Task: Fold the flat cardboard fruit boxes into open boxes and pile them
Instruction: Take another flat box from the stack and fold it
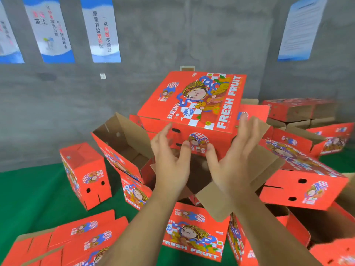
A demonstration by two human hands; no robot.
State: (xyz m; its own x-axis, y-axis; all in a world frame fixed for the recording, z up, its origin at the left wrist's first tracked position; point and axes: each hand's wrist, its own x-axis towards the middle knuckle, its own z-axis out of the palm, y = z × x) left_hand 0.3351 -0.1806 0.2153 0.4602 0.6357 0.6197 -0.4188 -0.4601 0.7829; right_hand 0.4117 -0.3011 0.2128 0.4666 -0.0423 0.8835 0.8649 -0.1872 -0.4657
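Fingers (185, 148) of both hands spread, holding nothing; folded box (192, 104) just beyond, atop pile.

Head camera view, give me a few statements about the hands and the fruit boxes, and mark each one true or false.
1. Both hands are open with fingers spread. True: the left hand and the right hand grip nothing.
2. The top box on the pile shows the words FRESH FRUIT. True.
3. The floor is covered in blue. False: the floor is green.
4. The flat boxes lie at lower left. True.
5. The boxes are mostly yellow. False: they are mostly red.
6. The wall behind the pile is bare. False: posters hang on it.
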